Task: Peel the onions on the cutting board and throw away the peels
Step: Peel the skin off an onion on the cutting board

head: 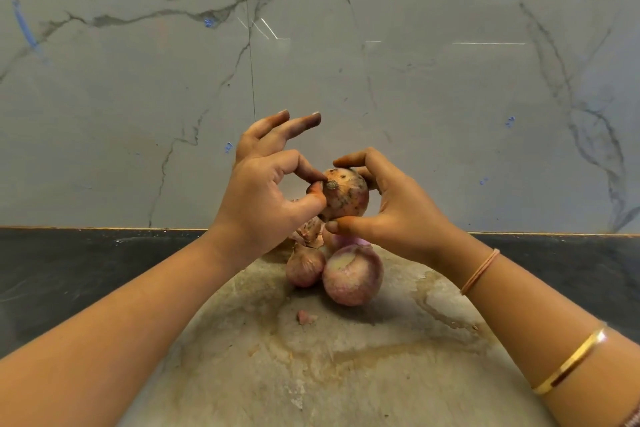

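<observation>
Board (pixel 346 374) below | onion (pixel 346 196) in right hand (pixel 398 215) grip | left hand (pixel 263 194) pinches tip

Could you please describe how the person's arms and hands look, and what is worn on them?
No sleeve is in view on either arm. The left hand and its wrist carry nothing. Behind the right hand, the wrist has a thin pinkish band. Higher on that arm sits a flat gold bangle. No rings are visible.

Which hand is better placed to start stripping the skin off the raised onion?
The left hand: its thumb and forefinger pinch the raised onion's dry tip, while the right hand grips the bulb, steadying it.
</observation>
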Demonstrator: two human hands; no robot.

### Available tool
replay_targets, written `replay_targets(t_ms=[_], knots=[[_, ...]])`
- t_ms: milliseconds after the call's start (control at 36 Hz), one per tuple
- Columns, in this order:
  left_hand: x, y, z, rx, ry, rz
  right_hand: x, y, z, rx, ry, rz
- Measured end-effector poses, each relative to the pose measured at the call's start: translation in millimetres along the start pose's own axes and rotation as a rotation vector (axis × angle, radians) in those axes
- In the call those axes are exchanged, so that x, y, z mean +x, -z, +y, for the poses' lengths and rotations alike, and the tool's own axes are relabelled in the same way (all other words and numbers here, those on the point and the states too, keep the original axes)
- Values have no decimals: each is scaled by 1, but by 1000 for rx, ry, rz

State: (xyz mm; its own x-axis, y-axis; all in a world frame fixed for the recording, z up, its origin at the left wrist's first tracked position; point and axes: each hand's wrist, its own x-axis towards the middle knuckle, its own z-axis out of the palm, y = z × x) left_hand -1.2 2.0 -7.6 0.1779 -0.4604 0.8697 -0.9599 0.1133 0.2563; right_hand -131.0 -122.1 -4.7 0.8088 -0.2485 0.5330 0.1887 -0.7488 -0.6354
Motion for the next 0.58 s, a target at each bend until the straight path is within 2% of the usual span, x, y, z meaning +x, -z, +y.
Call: replay_targets(t_ms=[167,333,444,583], knots=[[3,1,-5,-218,248,-9,3,2,4,34,-11,-11],[2,0,-16,-358,379,53,2,3,5,109,-40,-22],[1,0,-15,-235,341,84,2,3,6,117,-47,-30],[-1,1,-6,-115,158,6,3,4,8,96,-33,-7]])
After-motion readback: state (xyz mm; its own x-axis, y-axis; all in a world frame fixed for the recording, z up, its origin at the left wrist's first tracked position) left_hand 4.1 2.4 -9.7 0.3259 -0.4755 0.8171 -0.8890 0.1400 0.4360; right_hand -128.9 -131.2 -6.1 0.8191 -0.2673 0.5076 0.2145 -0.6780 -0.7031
